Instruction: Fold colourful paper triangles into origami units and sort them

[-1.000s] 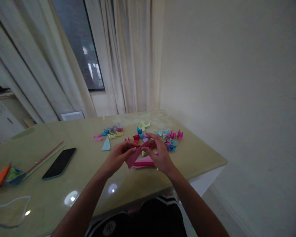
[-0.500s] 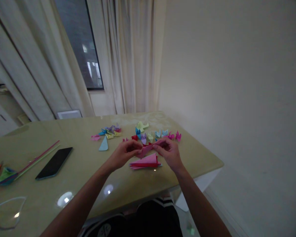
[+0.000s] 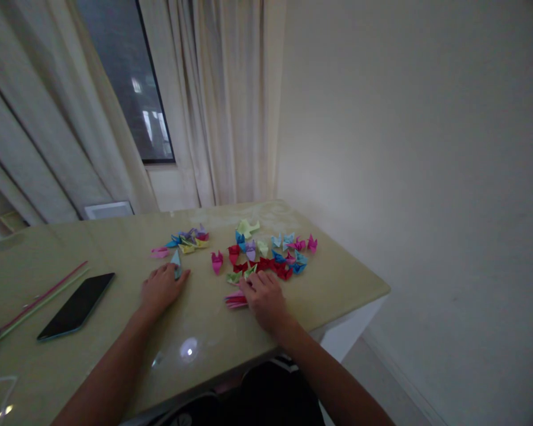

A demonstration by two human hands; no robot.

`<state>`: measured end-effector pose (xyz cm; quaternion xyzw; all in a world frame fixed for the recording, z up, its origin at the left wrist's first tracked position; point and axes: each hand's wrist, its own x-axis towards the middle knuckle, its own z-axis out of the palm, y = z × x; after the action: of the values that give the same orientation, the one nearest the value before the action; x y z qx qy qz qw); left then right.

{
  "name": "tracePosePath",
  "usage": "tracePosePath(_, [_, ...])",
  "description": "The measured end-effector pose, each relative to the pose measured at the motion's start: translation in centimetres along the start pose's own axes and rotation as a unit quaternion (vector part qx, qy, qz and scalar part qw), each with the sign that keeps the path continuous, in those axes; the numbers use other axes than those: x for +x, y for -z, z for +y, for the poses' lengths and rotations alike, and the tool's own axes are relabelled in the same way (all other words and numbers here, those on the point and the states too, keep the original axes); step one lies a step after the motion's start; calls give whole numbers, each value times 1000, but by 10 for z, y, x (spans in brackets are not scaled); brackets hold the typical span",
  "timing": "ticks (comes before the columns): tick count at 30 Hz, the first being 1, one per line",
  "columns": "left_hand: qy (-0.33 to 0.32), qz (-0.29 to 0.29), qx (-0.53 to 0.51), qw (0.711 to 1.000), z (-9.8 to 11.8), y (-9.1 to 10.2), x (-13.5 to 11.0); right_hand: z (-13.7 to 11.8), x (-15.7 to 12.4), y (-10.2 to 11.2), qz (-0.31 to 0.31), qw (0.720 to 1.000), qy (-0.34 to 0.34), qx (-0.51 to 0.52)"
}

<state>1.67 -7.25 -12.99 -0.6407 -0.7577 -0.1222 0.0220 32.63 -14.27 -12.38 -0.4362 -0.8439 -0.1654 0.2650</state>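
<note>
My left hand [image 3: 162,290] rests low on the table, its fingers and thumb closed about a light blue folded paper [image 3: 176,258] whose tip points away from me. To the right, my right hand [image 3: 266,300] has its fingers bent and pressed together, palm down. It covers the right part of a stack of pink and red folded papers [image 3: 236,300]; what its fingertips hold is hidden. Just beyond those fingertips sit a green paper crane [image 3: 250,271] and several red paper cranes [image 3: 266,264]. A pink paper crane [image 3: 217,262] stands between the two hands, farther back.
Several coloured paper cranes [image 3: 189,239] lie clustered at the back left, more [image 3: 288,241] at the back right. A black phone [image 3: 76,306] and thin pink and green sticks [image 3: 44,302] are on the left. The table's right corner [image 3: 387,290] is near the wall.
My hands have parted from the folded pink paper they both held. My left hand has moved left to the light blue paper; my right has come down over the stack. The view has turned slightly right.
</note>
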Motion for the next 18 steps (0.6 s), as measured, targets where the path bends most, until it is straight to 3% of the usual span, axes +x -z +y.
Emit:
tracePosePath(4, [-48, -16, 24, 998, -3, 6, -1, -12, -5, -13, -34, 999, 7, 26])
tracePosePath(10, [-42, -40, 42, 997, 6, 14, -8, -13, -15, -6, -35, 997, 12, 61])
tracePosePath(14, [-35, -10, -25, 999, 1, 6, -5, -12, -16, -6, -44, 996, -23, 70])
tracePosePath(18, [12, -5, -98, 995, -13, -1, 6, -12, -14, -9, -59, 996, -25, 67])
